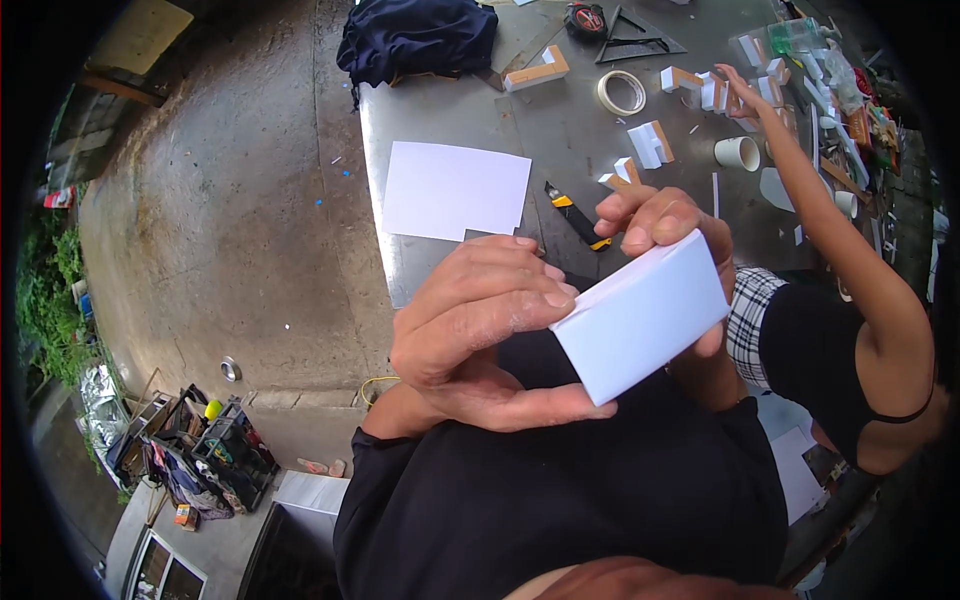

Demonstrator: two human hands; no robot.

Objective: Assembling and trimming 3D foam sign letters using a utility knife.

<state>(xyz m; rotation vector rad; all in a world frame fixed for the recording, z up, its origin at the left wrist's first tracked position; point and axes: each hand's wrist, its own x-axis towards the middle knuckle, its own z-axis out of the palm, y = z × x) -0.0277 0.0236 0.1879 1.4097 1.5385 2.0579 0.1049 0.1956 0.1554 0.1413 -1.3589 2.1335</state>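
Both forearms are coming in from the near side, elbows bending close to the dark shirt, and the hands are holding a white box (645, 325) between them, in front of the chest and above the table (560, 130). The left hand (475, 335) is gripping the box's left end, its thumb lying along the near corner and its fingers curling to the far corner. The right hand (670, 220) is also gripping the box, bending its fingers over the far edge, while its palm is partly hiding behind the box. The box is tilting, showing smooth, matte, paper-like faces and straight edges. On the grey, smooth tabletop, a flat white sheet (457, 190) is lying to the left, and a yellow-and-black cutter (577, 215) is resting just beyond the hands. Farther off, a round tape roll (621, 93) is lying flat; to the right, a co-worker's hand (740, 95) is reaching among small white-and-brown blocks (682, 79).
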